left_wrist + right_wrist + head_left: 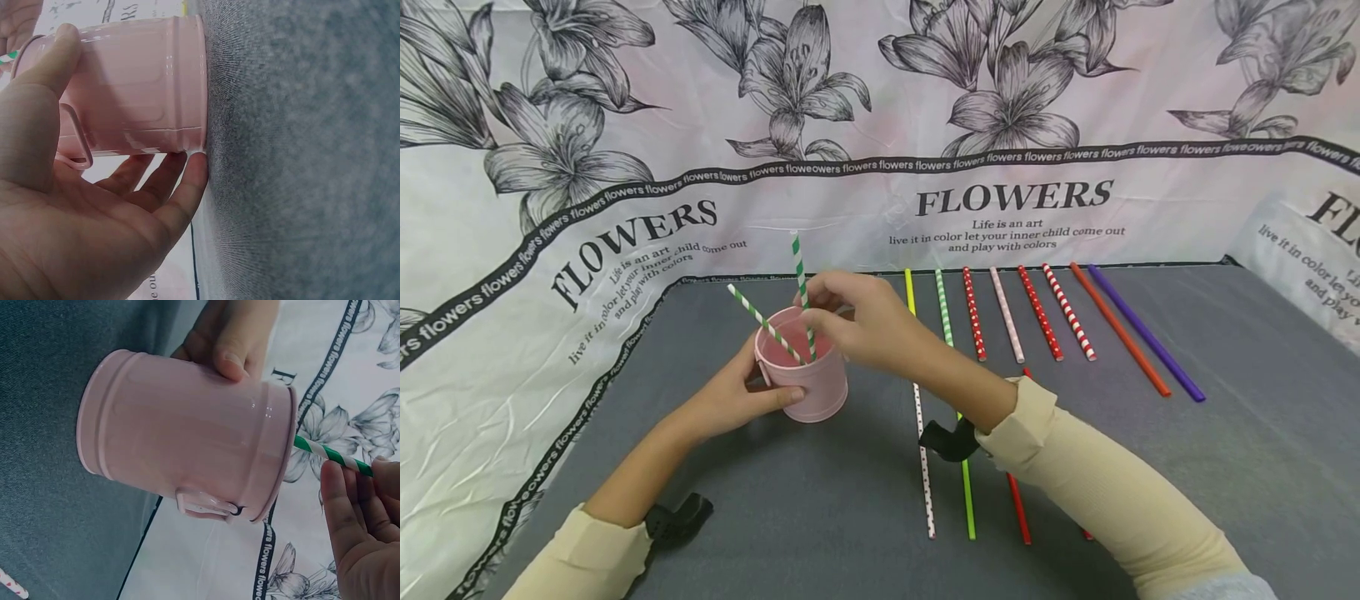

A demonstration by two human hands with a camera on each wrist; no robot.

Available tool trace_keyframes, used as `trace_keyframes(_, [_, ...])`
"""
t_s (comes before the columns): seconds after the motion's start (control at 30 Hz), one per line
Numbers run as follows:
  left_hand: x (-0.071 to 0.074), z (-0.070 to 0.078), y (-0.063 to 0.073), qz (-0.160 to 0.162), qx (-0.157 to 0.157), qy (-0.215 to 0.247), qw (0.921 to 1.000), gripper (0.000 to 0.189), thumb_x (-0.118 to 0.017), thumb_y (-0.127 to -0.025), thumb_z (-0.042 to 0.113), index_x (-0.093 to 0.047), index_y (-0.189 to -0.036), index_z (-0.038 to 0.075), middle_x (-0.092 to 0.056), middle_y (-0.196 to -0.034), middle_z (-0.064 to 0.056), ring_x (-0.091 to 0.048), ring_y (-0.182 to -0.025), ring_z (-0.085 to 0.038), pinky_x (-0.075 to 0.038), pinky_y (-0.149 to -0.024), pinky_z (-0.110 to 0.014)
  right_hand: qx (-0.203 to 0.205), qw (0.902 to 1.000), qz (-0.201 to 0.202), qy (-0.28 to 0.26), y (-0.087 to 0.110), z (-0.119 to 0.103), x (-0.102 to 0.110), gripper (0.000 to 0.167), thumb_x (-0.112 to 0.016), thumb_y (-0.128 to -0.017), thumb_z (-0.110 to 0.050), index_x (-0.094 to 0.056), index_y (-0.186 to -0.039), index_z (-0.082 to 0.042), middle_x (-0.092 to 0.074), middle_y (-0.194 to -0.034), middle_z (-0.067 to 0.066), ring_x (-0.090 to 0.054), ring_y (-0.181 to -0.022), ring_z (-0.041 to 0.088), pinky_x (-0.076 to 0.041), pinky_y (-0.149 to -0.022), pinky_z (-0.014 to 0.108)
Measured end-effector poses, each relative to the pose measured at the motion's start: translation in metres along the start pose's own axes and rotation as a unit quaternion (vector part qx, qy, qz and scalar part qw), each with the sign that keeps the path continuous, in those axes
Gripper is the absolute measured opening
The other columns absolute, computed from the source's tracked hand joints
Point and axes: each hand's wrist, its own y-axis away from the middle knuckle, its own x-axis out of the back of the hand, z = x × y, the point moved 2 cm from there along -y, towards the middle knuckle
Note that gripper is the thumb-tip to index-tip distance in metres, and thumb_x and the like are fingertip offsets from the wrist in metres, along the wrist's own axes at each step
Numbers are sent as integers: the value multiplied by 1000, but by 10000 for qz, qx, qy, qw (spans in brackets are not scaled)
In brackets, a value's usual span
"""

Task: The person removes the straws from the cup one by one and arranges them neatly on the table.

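Observation:
A small pink metal bucket (820,392) stands on the grey cloth at centre left. My left hand (737,400) grips its side, thumb across the front and the other fingers behind and low near the base, as the left wrist view shows. Over the rim, my right hand (865,321) pinches a dark green and white striped paper straw (798,258) between thumb and fingers. That straw stands nearly upright with its lower end inside the bucket. Another green and white striped straw (748,307) leans leftward in the bucket, its top sticking out past the rim.
Right of the bucket, a back row of straws runs from a yellow straw (911,292) to an orange straw (1120,329) and a purple straw (1146,333). Nearer lie a dotted white straw (927,475), a lime straw (967,500) and red ones, partly under my right arm.

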Motion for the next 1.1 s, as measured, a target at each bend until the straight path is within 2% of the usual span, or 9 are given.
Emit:
trace_keyframes(0.17, [0, 2, -2, 21, -62, 87, 9999, 90, -77, -88, 12, -21, -156, 26, -46, -143, -8, -51, -125, -29, -52, -95, -41, 157, 9994, 306, -77, 7, 0, 6, 10, -69, -94, -3, -68, -103, -3, -67, -91, 1, -64, -85, 12, -56, -83, 26])
trace_keyframes(0.33, [-2, 2, -2, 58, -134, 125, 9998, 86, -78, -87, 9, -25, -154, 21, -49, -140, -9, -54, -122, -29, -54, -92, -38, 369, 9959, 722, -395, 17, 2, 13, 11, -67, -94, 1, -66, -104, -1, -68, -94, 4, -68, -83, 19, -57, -80, 30])
trace_keyframes(0.47, [-2, 1, -2, 91, -164, 118, 9998, 86, -79, -87, 9, -26, -153, 21, -49, -140, -9, -54, -120, -29, -54, -91, -38, 366, 9929, 971, -587, 21, 2, 21, 10, -66, -94, 3, -65, -104, 1, -68, -98, 8, -69, -85, 23, -57, -82, 31])
trace_keyframes(0.63, [-2, 0, -1, 103, -196, 72, 9997, 86, -78, -87, 9, -26, -154, 21, -49, -140, -8, -54, -120, -30, -54, -91, -38, 628, 9855, 1302, -883, 24, 0, 30, 8, -65, -92, 8, -64, -100, 5, -68, -97, 15, -69, -84, 26, -59, -79, 35])
trace_keyframes(0.83, [-1, -1, -2, 81, -242, 121, 9996, 85, -78, -87, 7, -27, -154, 21, -50, -139, -9, -54, -121, -30, -54, -91, -38, 931, 9768, 1519, -1190, 29, 1, 37, 9, -63, -91, 14, -63, -99, 9, -66, -98, 16, -67, -85, 25, -59, -78, 39])
trace_keyframes(0.97, [-2, -1, -2, 74, -212, 100, 9997, 86, -78, -87, 8, -26, -154, 22, -51, -139, -9, -54, -120, -29, -54, -91, -37, 1045, 9741, 1667, -1113, 33, 1, 42, 11, -62, -91, 15, -62, -101, 11, -66, -96, 16, -67, -84, 23, -59, -78, 40])
trace_keyframes(1.1, [-2, 0, -1, 72, -217, 62, 9997, 86, -78, -87, 8, -26, -154, 22, -51, -138, -9, -54, -120, -29, -54, -91, -37, 990, 9758, 1693, -964, 37, 2, 47, 16, -63, -91, 14, -63, -106, 11, -67, -97, 14, -67, -83, 24, -59, -78, 39])
